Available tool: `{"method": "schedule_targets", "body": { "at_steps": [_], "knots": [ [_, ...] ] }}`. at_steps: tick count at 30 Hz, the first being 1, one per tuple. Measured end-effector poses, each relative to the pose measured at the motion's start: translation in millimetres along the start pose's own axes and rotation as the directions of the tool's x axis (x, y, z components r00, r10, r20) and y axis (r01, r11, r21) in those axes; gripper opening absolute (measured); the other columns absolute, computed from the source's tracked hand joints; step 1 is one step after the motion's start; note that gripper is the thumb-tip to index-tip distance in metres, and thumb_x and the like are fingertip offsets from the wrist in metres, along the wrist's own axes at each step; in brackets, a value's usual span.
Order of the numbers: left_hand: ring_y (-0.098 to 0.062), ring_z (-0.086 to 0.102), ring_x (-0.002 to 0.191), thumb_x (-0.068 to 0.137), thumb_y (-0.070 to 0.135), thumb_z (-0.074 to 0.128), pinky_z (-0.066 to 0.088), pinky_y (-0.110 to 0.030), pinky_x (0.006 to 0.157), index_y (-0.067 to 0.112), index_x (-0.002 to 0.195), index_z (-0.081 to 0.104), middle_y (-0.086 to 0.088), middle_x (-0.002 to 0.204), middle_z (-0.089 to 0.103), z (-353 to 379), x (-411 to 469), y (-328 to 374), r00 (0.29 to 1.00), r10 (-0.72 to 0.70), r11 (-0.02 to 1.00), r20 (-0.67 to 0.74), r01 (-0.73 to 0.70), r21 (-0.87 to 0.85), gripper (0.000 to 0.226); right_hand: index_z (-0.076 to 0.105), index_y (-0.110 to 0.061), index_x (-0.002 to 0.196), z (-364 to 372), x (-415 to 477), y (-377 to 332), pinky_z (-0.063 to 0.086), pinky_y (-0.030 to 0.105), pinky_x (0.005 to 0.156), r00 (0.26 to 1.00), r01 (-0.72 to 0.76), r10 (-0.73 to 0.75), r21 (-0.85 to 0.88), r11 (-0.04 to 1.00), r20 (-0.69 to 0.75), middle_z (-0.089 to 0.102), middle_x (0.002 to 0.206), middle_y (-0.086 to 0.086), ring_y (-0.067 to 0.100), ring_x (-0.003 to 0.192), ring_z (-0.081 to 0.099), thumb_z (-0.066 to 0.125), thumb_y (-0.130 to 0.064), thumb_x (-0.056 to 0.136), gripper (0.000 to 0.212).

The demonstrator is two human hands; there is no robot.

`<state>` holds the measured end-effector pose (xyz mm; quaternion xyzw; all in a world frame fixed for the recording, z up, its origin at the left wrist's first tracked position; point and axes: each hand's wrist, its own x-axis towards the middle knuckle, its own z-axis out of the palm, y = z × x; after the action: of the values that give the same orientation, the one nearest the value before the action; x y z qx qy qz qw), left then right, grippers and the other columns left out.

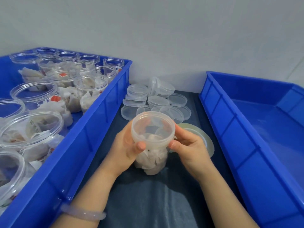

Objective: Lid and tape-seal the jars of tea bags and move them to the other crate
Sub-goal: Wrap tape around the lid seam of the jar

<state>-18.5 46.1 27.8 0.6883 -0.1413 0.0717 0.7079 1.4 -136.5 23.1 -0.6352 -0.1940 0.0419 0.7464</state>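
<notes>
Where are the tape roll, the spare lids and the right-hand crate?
tape roll [208,143]: head view, ring's right edge.
spare lids [158,101]: head view, top of a middle lid.
right-hand crate [227,122]: head view, its outer side wall.

A dark cloth [148,203] is lying wrinkled over the table, a plain grey wall [164,30] is rising behind, and a pale bangle [83,213] is being worn.

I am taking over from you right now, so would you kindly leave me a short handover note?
Left hand grips the jar between the crates; right hand holds the lid on top, tightness unclear.
Tape roll lies behind the right hand, spare lids beyond.
Left crate holds open jars of tea bags; no jar shows in the right crate.
Left: tape this jar, move it, repeat.
</notes>
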Motion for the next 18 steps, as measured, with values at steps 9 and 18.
{"method": "schedule_targets", "body": {
  "at_steps": [9, 18],
  "knots": [
    [-0.02, 0.051, 0.128, 0.044, 0.067, 0.082, 0.041, -0.036, 0.107, 0.014, 0.127, 0.056, -0.003, 0.13, 0.062, -4, 2, -12, 0.999, -0.008, 0.979, 0.044, 0.017, -0.205, 0.101, 0.057, -0.012, 0.123, -1, -6, -11, 0.052, 0.025, 0.079, 1.0, -0.008, 0.009, 0.028, 1.0, -0.027, 0.066, 0.12, -0.002, 0.014, 0.105, 0.064, 0.085, -0.043, 0.06, 0.076],
    [-0.008, 0.063, 0.109, 0.053, 0.056, 0.081, 0.05, -0.016, 0.087, -0.008, 0.13, 0.048, 0.01, 0.112, 0.069, 1, -6, -4, 0.992, 0.054, 0.982, -0.116, -0.074, -0.172, 0.106, 0.06, -0.015, 0.116, 0, -11, -11, 0.05, 0.04, 0.092, 0.997, 0.053, -0.057, -0.075, 0.996, -0.046, 0.068, 0.116, -0.001, 0.016, 0.105, 0.063, 0.075, -0.014, 0.062, 0.055]
  ]
}}
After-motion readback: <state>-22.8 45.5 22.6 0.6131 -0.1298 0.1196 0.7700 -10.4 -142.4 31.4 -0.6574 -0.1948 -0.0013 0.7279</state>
